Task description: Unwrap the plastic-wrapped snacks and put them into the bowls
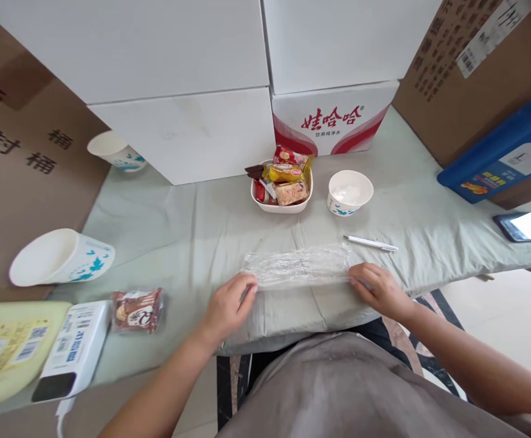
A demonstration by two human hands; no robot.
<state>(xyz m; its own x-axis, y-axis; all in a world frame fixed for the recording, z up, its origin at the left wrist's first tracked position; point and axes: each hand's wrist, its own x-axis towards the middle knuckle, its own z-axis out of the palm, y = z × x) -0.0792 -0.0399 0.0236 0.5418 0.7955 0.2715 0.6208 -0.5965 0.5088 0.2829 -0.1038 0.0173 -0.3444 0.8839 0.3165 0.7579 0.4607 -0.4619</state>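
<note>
At the far left a tipped paper cup (62, 257) lies on its side, a wrapped snack (136, 310) near the table's front edge (174, 359). The left hand (226, 307) presses the left end of a clear plastic wrap sheet (299, 266), fingers together and flat on it. The sheet lies on open cloth just behind the front edge. The right hand (379, 291) pins its right end, fingers curled. Behind stand a snack dish (282, 204), a paper bowl (350, 192) and a pen (371, 243).
</note>
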